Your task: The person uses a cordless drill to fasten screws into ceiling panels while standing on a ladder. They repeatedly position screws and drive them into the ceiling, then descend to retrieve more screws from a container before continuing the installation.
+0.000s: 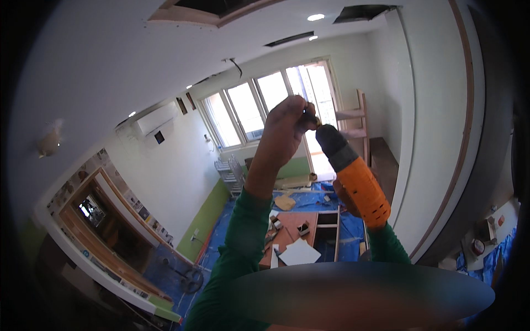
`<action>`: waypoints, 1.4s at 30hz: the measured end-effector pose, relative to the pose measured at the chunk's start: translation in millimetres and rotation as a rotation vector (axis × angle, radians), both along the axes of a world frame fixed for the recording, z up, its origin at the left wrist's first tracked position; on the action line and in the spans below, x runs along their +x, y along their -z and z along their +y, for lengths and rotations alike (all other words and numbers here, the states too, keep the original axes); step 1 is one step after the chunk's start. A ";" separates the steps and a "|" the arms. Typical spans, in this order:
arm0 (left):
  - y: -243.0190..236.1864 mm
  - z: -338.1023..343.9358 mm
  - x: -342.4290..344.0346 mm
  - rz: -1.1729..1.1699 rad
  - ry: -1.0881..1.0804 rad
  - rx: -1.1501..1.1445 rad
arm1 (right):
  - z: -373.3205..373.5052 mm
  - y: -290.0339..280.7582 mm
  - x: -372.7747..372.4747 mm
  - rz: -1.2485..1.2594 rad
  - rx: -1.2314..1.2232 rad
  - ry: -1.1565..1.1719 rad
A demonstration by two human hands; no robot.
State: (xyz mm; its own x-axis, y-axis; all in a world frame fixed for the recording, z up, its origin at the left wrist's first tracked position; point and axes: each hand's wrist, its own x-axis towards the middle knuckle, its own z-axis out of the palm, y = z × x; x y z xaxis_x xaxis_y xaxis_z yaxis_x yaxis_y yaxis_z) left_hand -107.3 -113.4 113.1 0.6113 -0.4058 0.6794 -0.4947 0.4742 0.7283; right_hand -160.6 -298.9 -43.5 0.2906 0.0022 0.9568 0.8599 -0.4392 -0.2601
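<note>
Orange drill (361, 190): raised, tilted, its black chuck (333, 144) pointing up and to the left
Left hand (282, 124): just left of the drill's tip, fingers pinched around a small dark piece (311, 118)
Small dark piece: right at the drill's tip; contact unclear
Right hand (345, 199): clamped on the drill, fingers mostly hidden behind it
Worktop (292, 229): below the drill, carrying a white sheet (301, 252)
Windows (247, 107): beyond the drill, to its left
Stepladder (230, 172): left of the drill, farther back

A room (176, 165) under renovation is recognised: blue sheeting (351, 234) is spread at lower centre, and openings (361, 12) are seen in the ceiling (110, 66) at the top.
</note>
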 end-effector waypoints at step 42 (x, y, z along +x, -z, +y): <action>-209.2 -42.7 -61.6 -0.386 0.237 -0.102 | 20.2 -217.9 48.9 -0.632 0.160 0.187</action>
